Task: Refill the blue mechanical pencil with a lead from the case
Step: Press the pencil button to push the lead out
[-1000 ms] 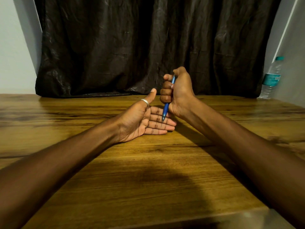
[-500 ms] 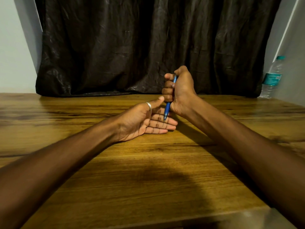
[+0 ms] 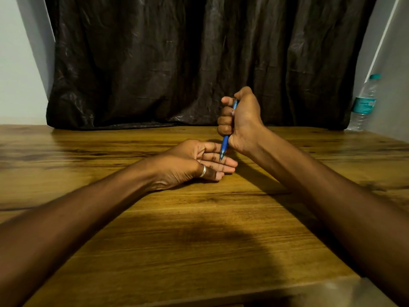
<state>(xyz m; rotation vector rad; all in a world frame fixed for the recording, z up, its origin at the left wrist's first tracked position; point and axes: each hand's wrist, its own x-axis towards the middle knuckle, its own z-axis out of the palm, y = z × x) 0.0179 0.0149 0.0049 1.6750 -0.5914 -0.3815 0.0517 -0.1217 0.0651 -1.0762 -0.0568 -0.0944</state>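
Note:
My right hand [image 3: 241, 120] is fisted around the blue mechanical pencil [image 3: 225, 144], which stands nearly upright with its tip pointing down; my thumb sits over its top end. The tip hovers just over the fingers of my left hand [image 3: 188, 162]. That hand rests on the wooden table [image 3: 199, 229], turned partly on its side, with its fingers stretched out flat under the tip and its thumb, which wears a silver ring, folded across them. Whether a thin lead hangs from the tip I cannot tell. No lead case is in view.
A dark crumpled curtain [image 3: 199, 63] hangs behind the table's far edge. A clear plastic water bottle [image 3: 365, 105] with a teal cap and label stands at the far right by the wall. The table's near edge runs along the bottom of the view.
My left hand has rolled from palm-up toward its side, its thumb dropping from raised to folded across the fingers. My right hand still holds the pencil upright above the fingers, barely shifted.

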